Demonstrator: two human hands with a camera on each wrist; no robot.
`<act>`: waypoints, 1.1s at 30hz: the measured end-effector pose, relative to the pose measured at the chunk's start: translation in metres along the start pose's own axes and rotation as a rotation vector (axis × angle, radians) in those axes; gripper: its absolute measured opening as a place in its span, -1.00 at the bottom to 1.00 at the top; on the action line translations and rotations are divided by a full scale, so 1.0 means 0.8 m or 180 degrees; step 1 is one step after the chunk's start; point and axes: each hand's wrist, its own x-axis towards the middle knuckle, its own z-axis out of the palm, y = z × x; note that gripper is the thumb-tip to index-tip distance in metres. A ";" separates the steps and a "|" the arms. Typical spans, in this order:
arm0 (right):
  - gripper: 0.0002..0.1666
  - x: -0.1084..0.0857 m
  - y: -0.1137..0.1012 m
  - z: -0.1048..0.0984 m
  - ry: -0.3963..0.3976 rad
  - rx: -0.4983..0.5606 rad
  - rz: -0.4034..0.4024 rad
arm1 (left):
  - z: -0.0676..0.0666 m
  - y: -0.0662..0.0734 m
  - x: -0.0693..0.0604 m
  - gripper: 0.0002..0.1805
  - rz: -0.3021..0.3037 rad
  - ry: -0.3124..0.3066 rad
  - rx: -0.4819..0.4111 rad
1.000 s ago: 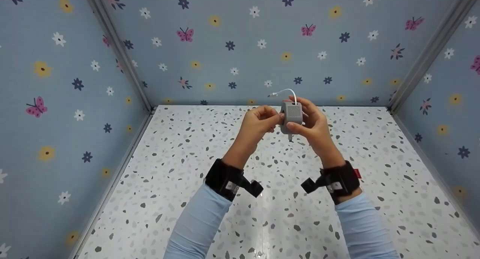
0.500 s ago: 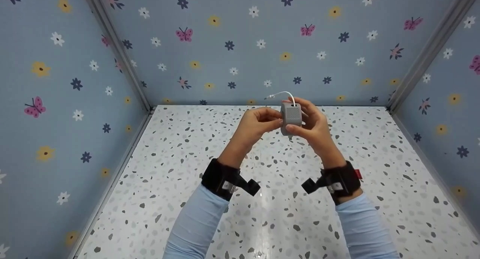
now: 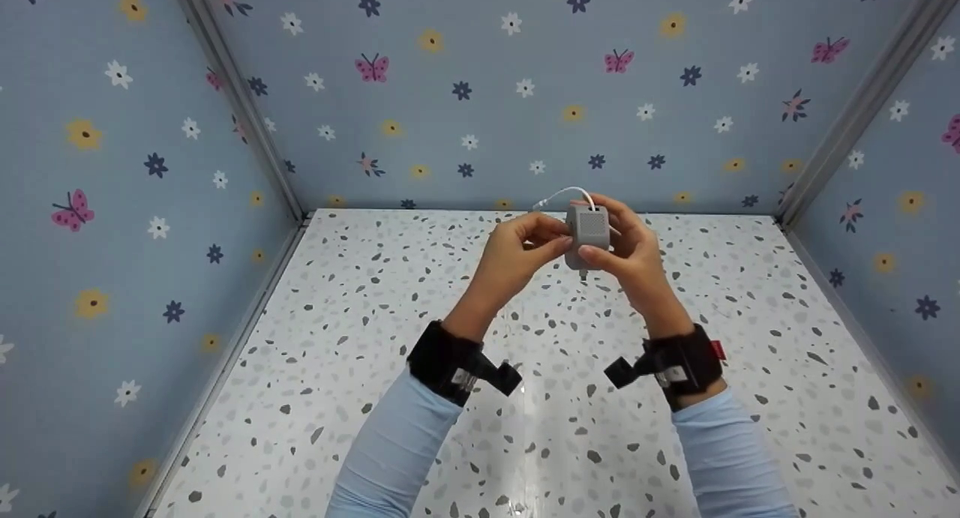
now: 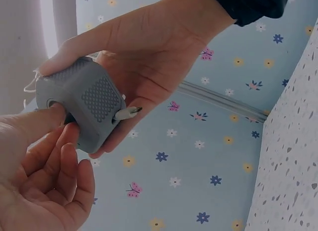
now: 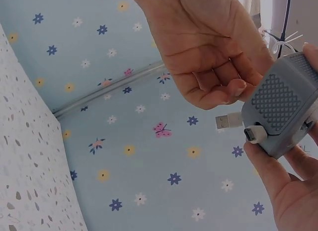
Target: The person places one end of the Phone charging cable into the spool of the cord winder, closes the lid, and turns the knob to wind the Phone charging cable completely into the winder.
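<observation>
A grey cable box [image 3: 590,228] with rounded corners and dimpled panels is held up above the tabletop. My right hand [image 3: 634,252] grips it from the right, thumb on the near face and fingers behind. At its left face my left hand [image 3: 514,252] has the thumb at a round recess, the index finger touching close by and the other fingers curled. A white cable [image 3: 574,190] arches out of the top to the left. In the right wrist view a USB plug [image 5: 227,120] and a smaller plug [image 5: 255,134] stick out. The inside of the box is hidden.
Below the hands lies a speckled white tabletop [image 3: 525,398]. Blue flowered panels [image 3: 487,113] stand at the back and both sides, joined by grey metal posts [image 3: 232,91]. Each wrist wears a black strap [image 3: 446,360] with a small camera.
The left thumb and fingers have shifted about the box's left face. The white cable's free end has dropped lower. The right hand keeps its grip, and the box has barely moved.
</observation>
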 end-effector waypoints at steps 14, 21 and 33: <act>-0.24 0.001 0.001 0.002 -0.0093 0.0071 0.0015 | -0.005 -0.004 -0.005 -0.84 0.0278 -0.0111 -0.0098; -0.24 0.001 0.003 0.003 -0.0143 0.0020 0.0000 | -0.001 -0.004 -0.005 -0.85 -0.0068 -0.0038 -0.0670; -0.27 0.000 0.002 0.002 -0.0113 0.0040 0.0011 | -0.002 -0.019 -0.003 -0.80 0.1044 0.0330 0.0916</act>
